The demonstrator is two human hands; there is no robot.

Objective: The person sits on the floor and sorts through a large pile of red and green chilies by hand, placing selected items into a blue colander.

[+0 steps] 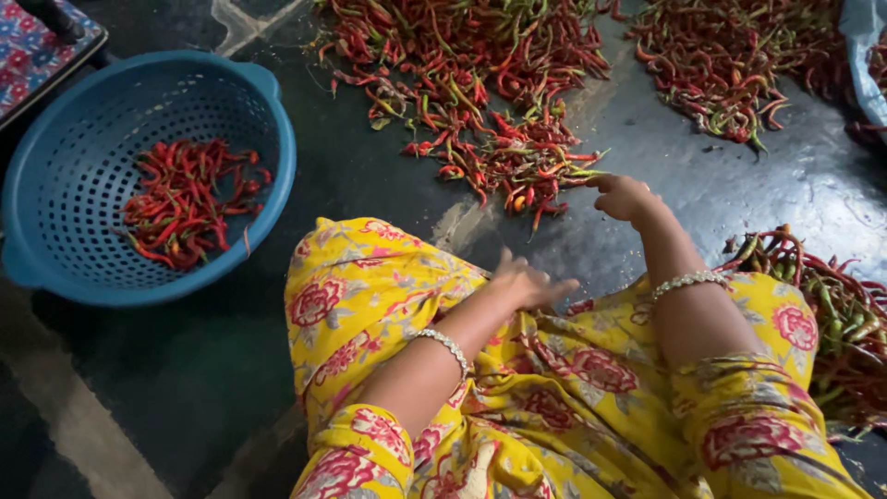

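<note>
My left hand (528, 283) hovers over my knee in yellow flowered cloth, fingers spread and blurred, holding nothing I can see. My right hand (625, 196) reaches forward to the near edge of a big pile of red and green chillies (480, 83) on the dark floor, its fingers curled at the nearest chillies; whether it grips one is unclear. A blue perforated basket (55, 185) at the left holds a small heap of red chillies (185, 199).
A second chilli pile (730, 65) lies at the far right, and another heap (841, 323) sits by my right knee. A patterned cushion (37, 46) is at the top left corner. A pale plastic bag edge (864, 55) shows at the top right.
</note>
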